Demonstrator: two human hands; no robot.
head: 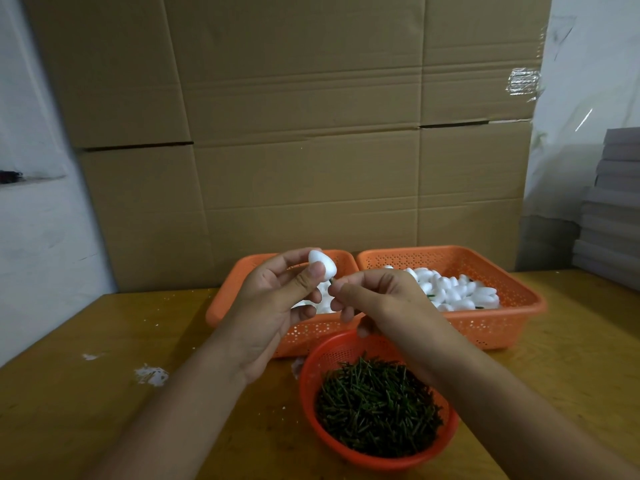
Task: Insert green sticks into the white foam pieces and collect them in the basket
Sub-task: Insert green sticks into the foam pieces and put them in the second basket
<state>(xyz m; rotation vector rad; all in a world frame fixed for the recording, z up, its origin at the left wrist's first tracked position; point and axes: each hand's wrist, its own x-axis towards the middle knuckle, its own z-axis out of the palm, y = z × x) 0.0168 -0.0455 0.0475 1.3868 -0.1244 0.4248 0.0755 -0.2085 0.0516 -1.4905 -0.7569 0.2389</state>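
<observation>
**Stick going into a foam piece, above the baskets**

The person's left hand point(277, 299) is raised over the middle of the tabletop point(104, 341), thumb and fingers curled round a white foam piece point(322, 265) — its rounded end up, its narrow end turned toward the other hand. The right hand point(374, 299) has its thumb and forefinger pinched on a green stick point(332, 280); only a short bit of it shows between the fingertips and the foam, and it looks to be entering the narrow end. How deep it sits I cannot tell.

Toward the near edge stands a round orange bowl point(311, 403) heaped with loose green sticks point(377, 410). Behind the hands, toward the far edge, two orange baskets sit side by side: the left basket point(228, 299) mostly hidden by the hands, with some white showing inside, and the right basket point(512, 327) holding a pile of foam pieces point(453, 289), a few with green ends poking out. White crumbs point(151, 375) lie on the left part of the tabletop.

So the step in hand is the insertion itself. Next, I would judge, comes a straight push along the foam's axis — firm enough to seat the stick, gentle enough not to split the foam — then dropping it into the right basket.
</observation>
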